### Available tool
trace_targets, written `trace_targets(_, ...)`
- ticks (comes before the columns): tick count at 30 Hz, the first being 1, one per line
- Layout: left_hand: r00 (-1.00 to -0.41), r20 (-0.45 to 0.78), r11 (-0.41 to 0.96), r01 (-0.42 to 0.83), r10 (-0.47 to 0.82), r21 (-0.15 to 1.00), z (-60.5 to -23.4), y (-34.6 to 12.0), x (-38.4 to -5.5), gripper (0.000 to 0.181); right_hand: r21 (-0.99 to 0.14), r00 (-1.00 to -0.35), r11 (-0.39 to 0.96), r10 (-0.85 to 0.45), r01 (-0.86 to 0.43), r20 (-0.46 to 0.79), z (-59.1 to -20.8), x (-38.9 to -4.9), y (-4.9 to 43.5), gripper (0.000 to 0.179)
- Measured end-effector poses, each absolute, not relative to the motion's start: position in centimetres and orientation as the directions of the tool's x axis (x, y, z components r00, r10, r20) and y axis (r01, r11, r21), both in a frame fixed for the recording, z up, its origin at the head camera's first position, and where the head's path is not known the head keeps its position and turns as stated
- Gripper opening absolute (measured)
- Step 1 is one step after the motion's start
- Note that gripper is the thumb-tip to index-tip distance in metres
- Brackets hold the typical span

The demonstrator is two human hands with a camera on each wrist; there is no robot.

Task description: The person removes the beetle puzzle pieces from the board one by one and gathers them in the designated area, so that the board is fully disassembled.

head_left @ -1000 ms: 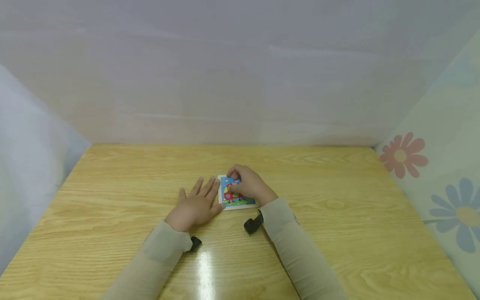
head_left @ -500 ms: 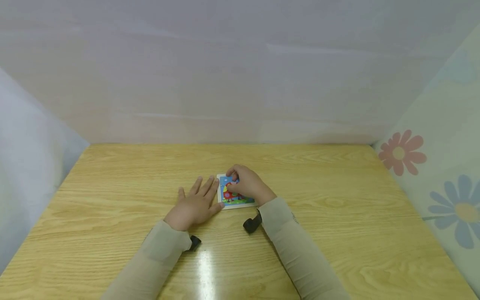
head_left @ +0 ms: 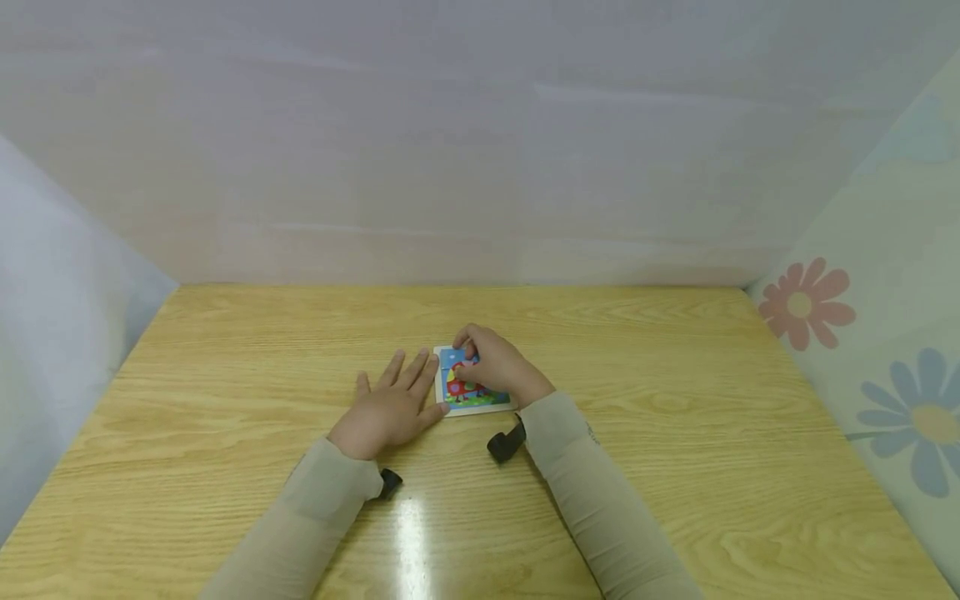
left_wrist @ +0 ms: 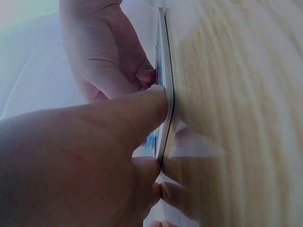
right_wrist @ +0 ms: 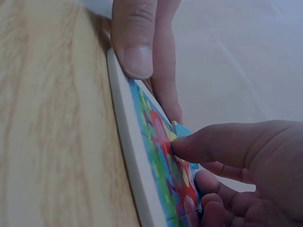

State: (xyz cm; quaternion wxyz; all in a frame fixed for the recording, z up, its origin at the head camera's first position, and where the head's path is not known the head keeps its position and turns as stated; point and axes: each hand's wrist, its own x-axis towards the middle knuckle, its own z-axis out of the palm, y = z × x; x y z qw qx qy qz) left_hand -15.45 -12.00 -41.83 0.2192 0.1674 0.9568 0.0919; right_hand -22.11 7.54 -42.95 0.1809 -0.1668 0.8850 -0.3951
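Note:
A small jigsaw puzzle (head_left: 480, 411) with a white border lies on the table, its picture red, blue, green and yellow. My left hand (head_left: 384, 415) is spread flat beside it, fingers straight; its thumb (right_wrist: 137, 52) presses on the near-left corner of the border. Over the puzzle's right part, my right hand (head_left: 501, 365) bends its thumb and fingers down to the picture and pinches a puzzle piece. The right wrist view shows a blue piece (right_wrist: 181, 129) standing slightly raised by the right thumb (right_wrist: 189, 146). My right hand hides much of the picture in the head view.
The wood-grain table (head_left: 637, 375) extends on all sides of the puzzle. A pale cloth wall (head_left: 450, 167) rises behind it, and a flower-printed panel (head_left: 885, 333) stands on the right. Black wrist straps (head_left: 506, 443) hang below the sleeves.
The upper-left blue piece of the puzzle now shows a clear seam and looks slightly lifted or shifted. Both hands stay nearly in place; the view moves slightly.

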Motion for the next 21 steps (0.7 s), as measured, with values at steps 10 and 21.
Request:
trace_targets(10,-0.848,-0.384,0.924,0.280,0.365,0.259,-41.58,-12.01,-15.54,0.080,-0.744,-0.889,0.647,-0.425,-0.166,-0.171,-42.87,-22.20,7.43,0.036)
trace_targets(21,-0.850,-0.379,0.923,0.279,0.366,0.265,-41.86,-12.14,-15.38,0.080,-0.792,-0.912,0.605,-0.367,-0.083,-0.185,-43.33,-22.12,7.41,0.030)
